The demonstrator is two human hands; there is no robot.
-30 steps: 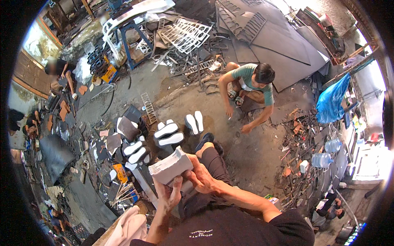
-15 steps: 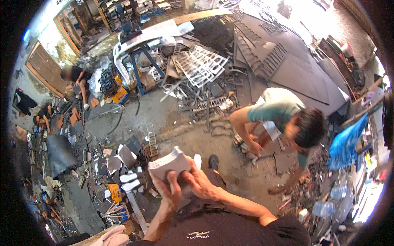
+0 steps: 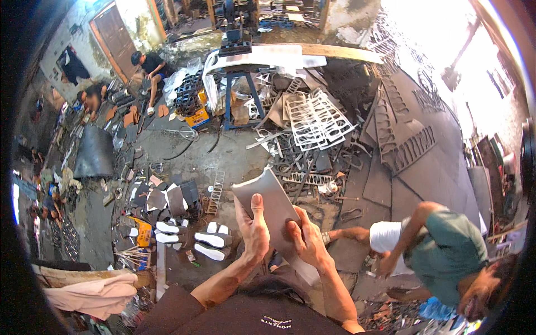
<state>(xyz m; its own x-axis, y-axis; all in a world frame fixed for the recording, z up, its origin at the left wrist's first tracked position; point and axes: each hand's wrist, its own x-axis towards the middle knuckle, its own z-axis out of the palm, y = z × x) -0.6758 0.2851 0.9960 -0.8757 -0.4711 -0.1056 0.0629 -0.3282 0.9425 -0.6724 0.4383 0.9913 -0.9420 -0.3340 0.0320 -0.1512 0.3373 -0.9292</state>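
Both of my hands grip a grey, flat rectangular piece of sheet material [image 3: 269,198], with a curved cut along its far edge. My left hand [image 3: 254,233] holds its left side, thumb on top. On the right side, my right hand [image 3: 307,241] grips with its thumb pressed on the surface; the fingers underneath are partly hidden. The lower end reaches down between my forearms. Just left of my left hand, white shoe soles [image 3: 210,252] with dark pieces lie on the floor.
A person in a green shirt [image 3: 449,240] crouches at the right, near my right arm. Ahead are a pile of white cut-out sheets [image 3: 318,120] and a bench with blue legs [image 3: 228,100]. Large dark sheets [image 3: 430,178] lie at the far right. Pink cloth [image 3: 92,293] hangs at the lower left.
My view has turned right. The grey piece is tilted differently, showing a long flat face where a layered edge showed before. The person in green appears farther right and lower.
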